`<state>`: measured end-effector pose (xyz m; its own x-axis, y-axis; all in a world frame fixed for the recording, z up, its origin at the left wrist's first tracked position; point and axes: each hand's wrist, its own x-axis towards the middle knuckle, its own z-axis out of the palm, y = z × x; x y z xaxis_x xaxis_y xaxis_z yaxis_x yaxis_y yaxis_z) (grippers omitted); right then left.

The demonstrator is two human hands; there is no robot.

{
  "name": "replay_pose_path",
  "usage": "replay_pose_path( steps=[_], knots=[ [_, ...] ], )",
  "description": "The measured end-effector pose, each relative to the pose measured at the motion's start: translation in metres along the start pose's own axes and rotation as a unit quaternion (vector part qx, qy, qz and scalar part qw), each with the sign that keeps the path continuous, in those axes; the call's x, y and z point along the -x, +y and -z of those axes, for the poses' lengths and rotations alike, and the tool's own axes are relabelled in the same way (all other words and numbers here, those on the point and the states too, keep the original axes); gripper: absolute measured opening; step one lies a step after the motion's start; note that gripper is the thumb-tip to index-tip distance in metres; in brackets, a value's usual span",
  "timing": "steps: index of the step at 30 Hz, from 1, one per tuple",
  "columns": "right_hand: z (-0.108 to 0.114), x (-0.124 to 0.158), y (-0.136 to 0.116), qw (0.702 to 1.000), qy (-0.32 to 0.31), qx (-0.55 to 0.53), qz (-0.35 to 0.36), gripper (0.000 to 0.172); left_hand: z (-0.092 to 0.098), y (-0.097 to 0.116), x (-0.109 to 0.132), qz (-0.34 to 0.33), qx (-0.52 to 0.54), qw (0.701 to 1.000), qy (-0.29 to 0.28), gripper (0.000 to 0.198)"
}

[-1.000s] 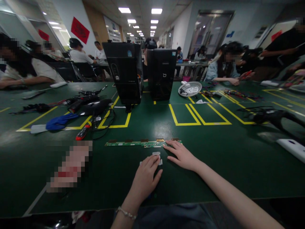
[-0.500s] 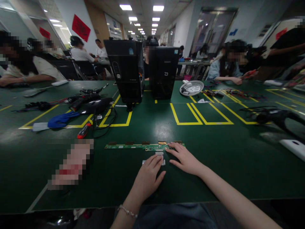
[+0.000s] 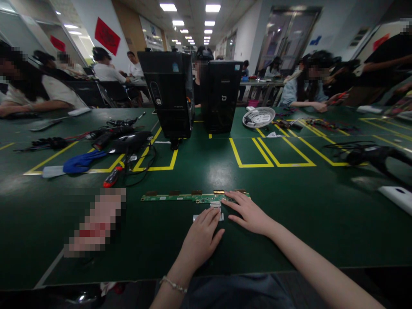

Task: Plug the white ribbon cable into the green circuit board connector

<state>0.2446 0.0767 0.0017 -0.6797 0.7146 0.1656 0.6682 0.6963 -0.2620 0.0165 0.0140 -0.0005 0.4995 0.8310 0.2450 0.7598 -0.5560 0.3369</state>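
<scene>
A long narrow green circuit board [image 3: 180,197] lies flat on the green table mat [image 3: 289,214] in front of me. Just below its right part sits a small white flat cable piece [image 3: 215,205], running toward the board's edge. My left hand [image 3: 198,242] rests palm down with its fingers stretched out, the fingertips on this white piece. My right hand [image 3: 247,213] lies flat with spread fingers, the fingertips pressing the board's right end.
Two black computer towers [image 3: 170,92] stand upright behind the board. To the left lie a red-handled screwdriver [image 3: 111,177], black cables, a blue glove [image 3: 82,162] and a pixelated object [image 3: 96,223]. A white fan grille [image 3: 259,117] lies farther back. Other people sit around the table.
Both hands stay on the board and the white piece; the white piece has slid a little toward the board's edge. The view shifted slightly.
</scene>
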Motion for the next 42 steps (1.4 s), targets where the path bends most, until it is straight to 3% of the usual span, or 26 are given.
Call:
replay_pose_path(
  steps=[22, 34, 42],
  knots=[
    [-0.001, -0.001, 0.001, 1.000, -0.006, -0.003, 0.000, 0.054, -0.005, -0.007, -0.004, -0.031, -0.024, 0.999, 0.007, 0.038],
    [-0.001, 0.000, 0.002, 1.000, -0.004, -0.015, 0.000, 0.054, 0.002, -0.002, -0.003, -0.012, -0.034, 0.999, -0.034, 0.047],
    [0.000, 0.000, 0.003, 1.000, -0.004, -0.024, 0.002, 0.055, 0.011, -0.015, -0.007, -0.040, -0.027, 0.996, -0.073, 0.049]
  ],
)
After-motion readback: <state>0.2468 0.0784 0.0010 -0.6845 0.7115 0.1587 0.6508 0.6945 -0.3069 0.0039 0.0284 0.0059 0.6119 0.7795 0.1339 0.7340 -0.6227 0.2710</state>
